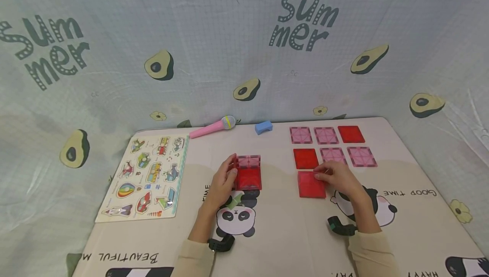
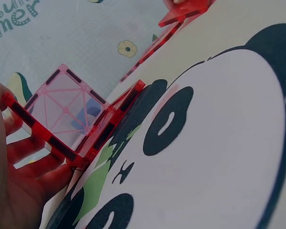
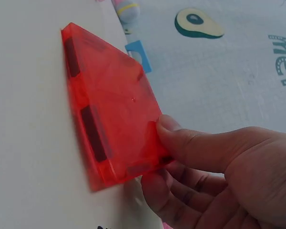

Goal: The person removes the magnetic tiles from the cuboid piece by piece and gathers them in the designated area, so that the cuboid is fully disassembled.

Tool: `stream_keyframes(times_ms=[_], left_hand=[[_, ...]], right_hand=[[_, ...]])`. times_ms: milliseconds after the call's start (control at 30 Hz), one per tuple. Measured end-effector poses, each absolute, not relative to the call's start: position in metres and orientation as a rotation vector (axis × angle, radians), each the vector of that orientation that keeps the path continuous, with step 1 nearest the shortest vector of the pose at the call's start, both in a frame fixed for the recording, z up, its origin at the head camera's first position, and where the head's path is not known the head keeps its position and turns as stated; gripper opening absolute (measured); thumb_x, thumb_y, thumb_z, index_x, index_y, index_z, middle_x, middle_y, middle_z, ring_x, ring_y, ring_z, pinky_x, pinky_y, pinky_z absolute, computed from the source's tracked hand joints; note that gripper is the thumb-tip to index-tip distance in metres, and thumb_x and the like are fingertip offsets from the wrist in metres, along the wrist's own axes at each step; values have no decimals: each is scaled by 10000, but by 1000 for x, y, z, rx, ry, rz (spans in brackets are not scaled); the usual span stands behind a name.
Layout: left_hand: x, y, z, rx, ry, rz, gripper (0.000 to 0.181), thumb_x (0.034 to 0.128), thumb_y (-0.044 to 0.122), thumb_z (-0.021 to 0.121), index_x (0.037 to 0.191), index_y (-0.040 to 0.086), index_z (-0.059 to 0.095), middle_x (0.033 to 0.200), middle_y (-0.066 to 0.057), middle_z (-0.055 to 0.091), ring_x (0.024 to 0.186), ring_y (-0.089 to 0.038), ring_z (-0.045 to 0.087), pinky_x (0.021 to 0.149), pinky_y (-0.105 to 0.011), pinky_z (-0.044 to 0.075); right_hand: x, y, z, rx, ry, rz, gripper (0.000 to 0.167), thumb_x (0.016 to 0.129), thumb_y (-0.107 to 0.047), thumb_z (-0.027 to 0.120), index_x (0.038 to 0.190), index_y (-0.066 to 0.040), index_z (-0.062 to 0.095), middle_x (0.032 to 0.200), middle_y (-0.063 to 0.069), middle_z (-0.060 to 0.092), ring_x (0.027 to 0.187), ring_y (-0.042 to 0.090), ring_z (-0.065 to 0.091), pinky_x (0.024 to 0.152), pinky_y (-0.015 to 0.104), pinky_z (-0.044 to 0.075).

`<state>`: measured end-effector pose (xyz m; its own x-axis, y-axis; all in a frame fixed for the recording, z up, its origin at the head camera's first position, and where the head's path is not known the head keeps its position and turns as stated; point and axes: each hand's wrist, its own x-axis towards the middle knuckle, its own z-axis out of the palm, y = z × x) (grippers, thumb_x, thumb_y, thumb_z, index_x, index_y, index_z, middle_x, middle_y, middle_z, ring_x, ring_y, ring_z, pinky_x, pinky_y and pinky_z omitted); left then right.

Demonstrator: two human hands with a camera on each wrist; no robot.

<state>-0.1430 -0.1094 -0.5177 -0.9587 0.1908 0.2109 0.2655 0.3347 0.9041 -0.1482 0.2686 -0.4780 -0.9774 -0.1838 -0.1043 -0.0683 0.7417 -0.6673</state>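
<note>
My left hand (image 1: 221, 181) rests against the outer side of an upright red magnetic tile (image 2: 43, 132); its fingers show through the translucent plastic. That tile stands at the left edge of a flat red tile (image 1: 250, 179). At the back a pink magnetic tile (image 2: 66, 110) stands upright, joining them in a corner. To the right, my right hand (image 1: 340, 177) pinches a further red magnetic tile (image 3: 119, 105) between thumb and fingers at one corner. This tile is tilted just over the table, and the right wrist view shows dark magnets along its edge.
Rows of pink tiles (image 1: 300, 135) and red tiles (image 1: 351, 134) lie at the back right. A blue block (image 1: 263, 127) and a pink toy microphone (image 1: 209, 128) lie along the back edge. On the left is a picture puzzle board (image 1: 147, 179). A patterned cloth (image 1: 206, 35) hangs behind.
</note>
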Motion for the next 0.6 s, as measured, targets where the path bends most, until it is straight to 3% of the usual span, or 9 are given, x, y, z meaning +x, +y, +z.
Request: stream_keyframes(times_ms=[200, 433, 600], left_hand=[[-143, -109, -518, -433, -2511, -1722, 525, 1047, 223, 447, 1558, 164, 342, 1542, -133, 455, 1406, -366, 474, 1108, -556, 441], [-143, -109, -518, -432, -2511, -1729, 529, 1049, 226, 451, 1561, 156, 338, 1542, -132, 456, 1405, -364, 474, 1101, -556, 447], [-143, -109, -518, -426, -2517, -1733, 534, 1047, 213, 446, 1561, 119, 333, 1548, -125, 450, 1413, -362, 466, 1103, -557, 445]], right_hand=[[-149, 269, -483, -186, 2782, -1031, 263, 918, -143, 714, 1154, -28, 731, 1057, 146, 700, 942, 254, 588, 720, 266, 543], [-150, 268, -490, -203, 2823, -994, 225, 911, -138, 721, 1112, -40, 748, 1057, 145, 694, 985, 293, 594, 801, 373, 583], [-150, 268, -493, -215, 2848, -990, 174, 903, -119, 726, 1063, -58, 758, 1022, 120, 673, 971, 277, 584, 795, 359, 563]])
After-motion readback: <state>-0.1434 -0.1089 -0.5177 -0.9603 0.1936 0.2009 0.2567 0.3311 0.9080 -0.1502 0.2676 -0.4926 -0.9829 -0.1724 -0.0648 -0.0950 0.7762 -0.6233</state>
